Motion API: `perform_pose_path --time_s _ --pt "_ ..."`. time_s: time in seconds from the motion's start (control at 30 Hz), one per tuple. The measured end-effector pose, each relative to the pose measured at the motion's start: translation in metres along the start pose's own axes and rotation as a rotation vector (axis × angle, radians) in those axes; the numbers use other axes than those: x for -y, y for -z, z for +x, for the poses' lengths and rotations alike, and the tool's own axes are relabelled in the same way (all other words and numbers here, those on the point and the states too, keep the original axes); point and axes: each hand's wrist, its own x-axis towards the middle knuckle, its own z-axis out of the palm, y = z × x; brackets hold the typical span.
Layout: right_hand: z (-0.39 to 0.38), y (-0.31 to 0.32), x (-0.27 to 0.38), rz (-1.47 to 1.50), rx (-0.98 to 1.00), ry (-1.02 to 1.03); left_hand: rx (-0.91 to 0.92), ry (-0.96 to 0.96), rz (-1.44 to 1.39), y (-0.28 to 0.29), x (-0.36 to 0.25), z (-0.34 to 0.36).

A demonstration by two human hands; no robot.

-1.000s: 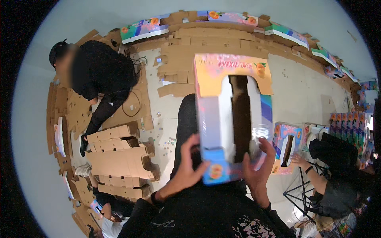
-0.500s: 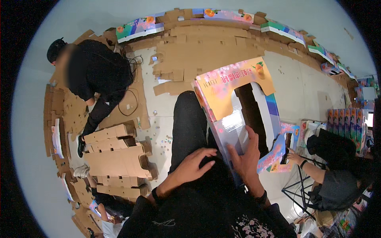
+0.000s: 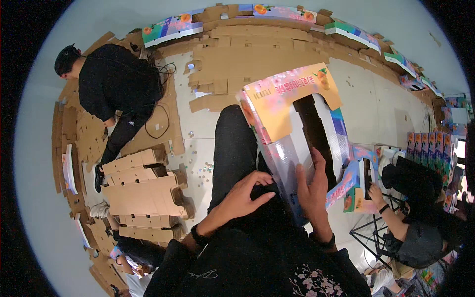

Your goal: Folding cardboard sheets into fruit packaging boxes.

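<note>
A printed fruit carton (image 3: 274, 116) with orange, pink and blue panels, white inner flaps and a long dark opening lies tilted above my right thigh. My right hand (image 3: 311, 188) grips it near its lower middle, thumb on the white panel and fingers at the opening's edge. My left hand (image 3: 247, 198) is beside the carton's lower left side over my dark trousers (image 3: 230, 143), thumb apart and fingers loosely bent, holding nothing that I can see.
Flattened brown cartons (image 3: 143, 195) are stacked at left; a co-worker in black (image 3: 116, 81) crouches beyond. At right, another person's hand (image 3: 376, 195) is on a second carton (image 3: 354, 203), beside a folding stand (image 3: 371, 242) and upright cartons (image 3: 428, 153). Printed cartons (image 3: 173, 29) line the wall.
The carton has turned from upright to slanting. My left hand has let go and moved aside; my right hand has shifted up and inward. The neighbouring person's carton has moved slightly right.
</note>
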Motion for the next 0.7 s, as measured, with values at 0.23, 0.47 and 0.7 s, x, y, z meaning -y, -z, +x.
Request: perform_pose_path --time_s 0.23,0.47,0.7 --pt "0.014 0.026 -0.039 -0.069 -0.107 -0.038 -0.119 0.012 0.085 0.026 0.018 -0.009" --pt "0.035 0.031 -0.207 -0.253 -0.307 -0.293 -0.338 0.157 -0.167 0.030 0.044 -0.009" --pt "-0.011 0.001 -0.355 -0.427 -0.322 -0.587 -0.480 -0.160 0.214 0.019 0.061 -0.011"
